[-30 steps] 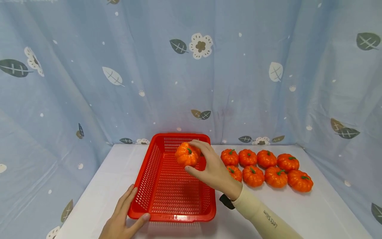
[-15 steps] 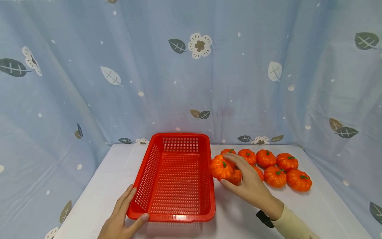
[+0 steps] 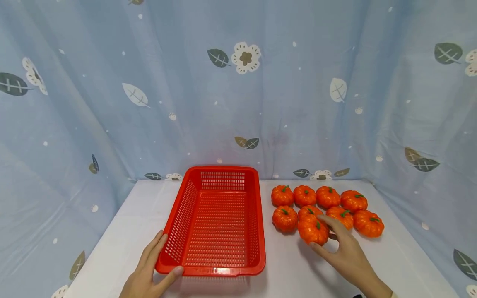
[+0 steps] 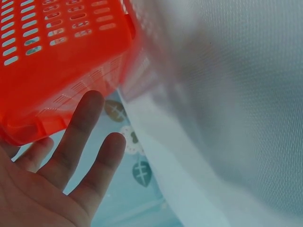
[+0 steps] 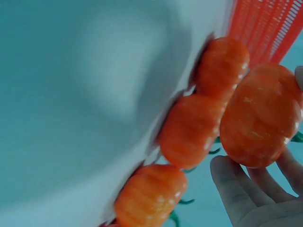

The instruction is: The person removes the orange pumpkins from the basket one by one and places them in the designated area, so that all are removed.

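My right hand (image 3: 348,258) holds a small orange pumpkin (image 3: 312,231) with a green stem, thumb at its near side and fingers at its far side. In the right wrist view this pumpkin (image 5: 260,116) hangs clear of the table, beside the front row of pumpkins. Behind it in the head view, another pumpkin (image 3: 309,210) is partly covered. My left hand (image 3: 143,271) rests at the near left corner of a red plastic basket (image 3: 258,248), its thumb by the front rim. Straight, spread fingers (image 4: 71,146) show in the left wrist view. No pumpkin lies in the basket.
To the right of the basket, similar pumpkins stand in two rows, including one at the back left (image 3: 282,195) and one at the right end (image 3: 368,223). A blue patterned curtain (image 3: 201,124) encloses the white tabletop (image 3: 283,265) at the back and sides.
My right hand has carried the pumpkin from above the basket rightward and down to the front row of pumpkins. My left hand stays at the basket corner. The view has shifted slightly.
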### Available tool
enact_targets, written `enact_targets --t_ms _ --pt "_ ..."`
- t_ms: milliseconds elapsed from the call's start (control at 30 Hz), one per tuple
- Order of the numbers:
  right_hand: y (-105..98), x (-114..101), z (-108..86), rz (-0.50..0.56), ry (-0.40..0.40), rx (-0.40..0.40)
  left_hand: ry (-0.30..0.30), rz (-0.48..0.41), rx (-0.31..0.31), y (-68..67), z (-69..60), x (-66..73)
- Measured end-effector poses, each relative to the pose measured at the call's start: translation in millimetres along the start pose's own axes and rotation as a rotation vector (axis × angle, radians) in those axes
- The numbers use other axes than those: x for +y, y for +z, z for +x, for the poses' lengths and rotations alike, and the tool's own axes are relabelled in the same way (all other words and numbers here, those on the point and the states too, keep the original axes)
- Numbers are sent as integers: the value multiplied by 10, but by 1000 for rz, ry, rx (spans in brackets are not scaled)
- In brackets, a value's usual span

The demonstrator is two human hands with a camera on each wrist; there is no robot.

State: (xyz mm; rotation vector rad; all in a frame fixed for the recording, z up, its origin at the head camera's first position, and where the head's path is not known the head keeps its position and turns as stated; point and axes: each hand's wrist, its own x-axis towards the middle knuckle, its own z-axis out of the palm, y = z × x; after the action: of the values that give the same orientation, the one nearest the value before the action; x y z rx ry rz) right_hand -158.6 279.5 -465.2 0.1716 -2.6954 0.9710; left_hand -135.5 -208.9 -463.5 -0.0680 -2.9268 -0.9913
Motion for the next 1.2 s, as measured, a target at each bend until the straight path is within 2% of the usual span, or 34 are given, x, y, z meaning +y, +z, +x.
enact_targets --t_ms 167,467,833,1100,1200 --pt "12 136 -49 -25 27 -28 -16 0 -7 -4 9 -15" --pt "135 276 -43 -55 13 -42 -16 0 5 -3 25 -11" --pt "118 318 -92 -77 62 -92 42 -7 40 53 29 10" --pt "149 299 -94 -47 173 -170 67 -3 48 73 59 -2" --pt "142 288 -110 -45 146 -149 63 -4 46 80 55 -6"
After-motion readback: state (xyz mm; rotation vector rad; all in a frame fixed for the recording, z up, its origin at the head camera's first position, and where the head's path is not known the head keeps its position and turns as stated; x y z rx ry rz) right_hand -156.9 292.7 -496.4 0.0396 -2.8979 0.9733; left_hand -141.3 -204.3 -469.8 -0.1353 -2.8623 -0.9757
